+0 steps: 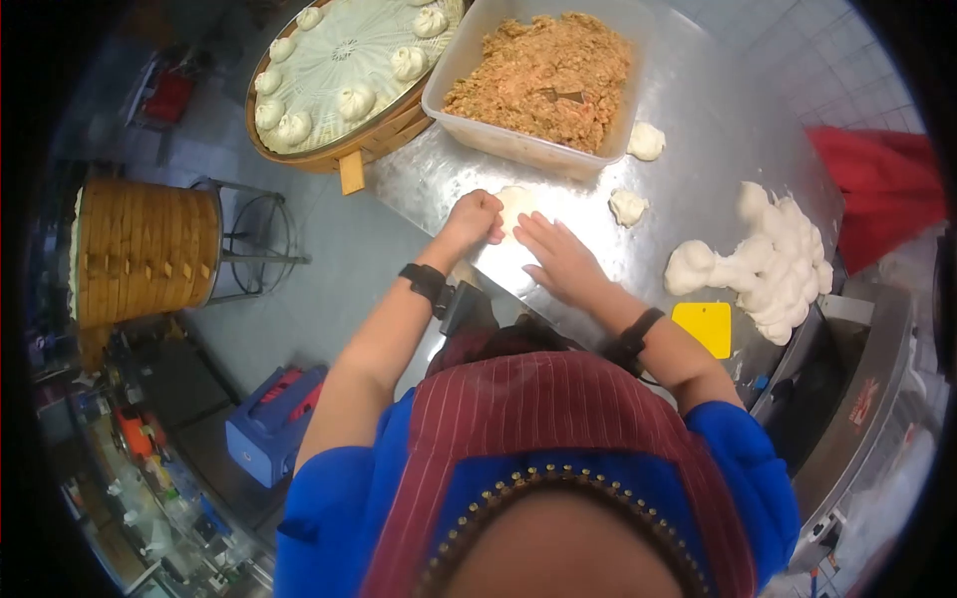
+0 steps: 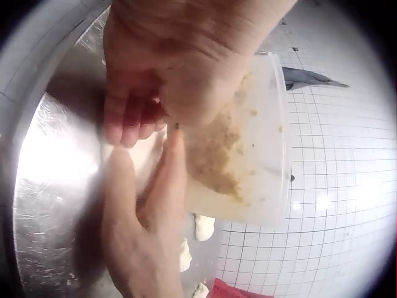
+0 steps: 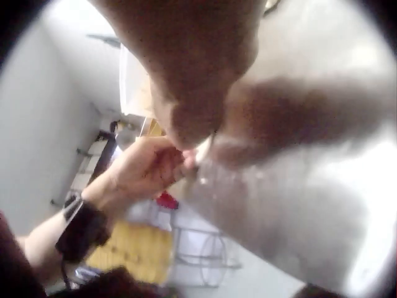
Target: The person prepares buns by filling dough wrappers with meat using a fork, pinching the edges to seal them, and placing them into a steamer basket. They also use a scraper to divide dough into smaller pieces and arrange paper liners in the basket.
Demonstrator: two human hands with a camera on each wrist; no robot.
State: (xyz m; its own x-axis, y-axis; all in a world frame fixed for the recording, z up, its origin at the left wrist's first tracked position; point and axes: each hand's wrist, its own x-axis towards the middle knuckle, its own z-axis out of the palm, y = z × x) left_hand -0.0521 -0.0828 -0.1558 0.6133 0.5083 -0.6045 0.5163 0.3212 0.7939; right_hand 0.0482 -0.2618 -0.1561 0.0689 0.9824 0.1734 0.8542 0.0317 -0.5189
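Head view: left hand (image 1: 475, 219) curls its fingers on the edge of a flat pale dough round (image 1: 511, 207) on the steel table (image 1: 698, 110); right hand (image 1: 558, 257) lies flat, fingers spread, beside it, below the clear plastic tub of brown filling (image 1: 543, 75).
Left wrist view: left fingers (image 2: 127, 121) pinch the dough; right hand (image 2: 139, 230) is straight.
Right wrist view: blurred; left hand (image 3: 146, 171) is curled at the dough's edge.

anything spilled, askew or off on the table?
Nothing spilled. The steamer tray of buns overhangs the table edge, and the filling tub sits askew. Both hands work a dough piece.
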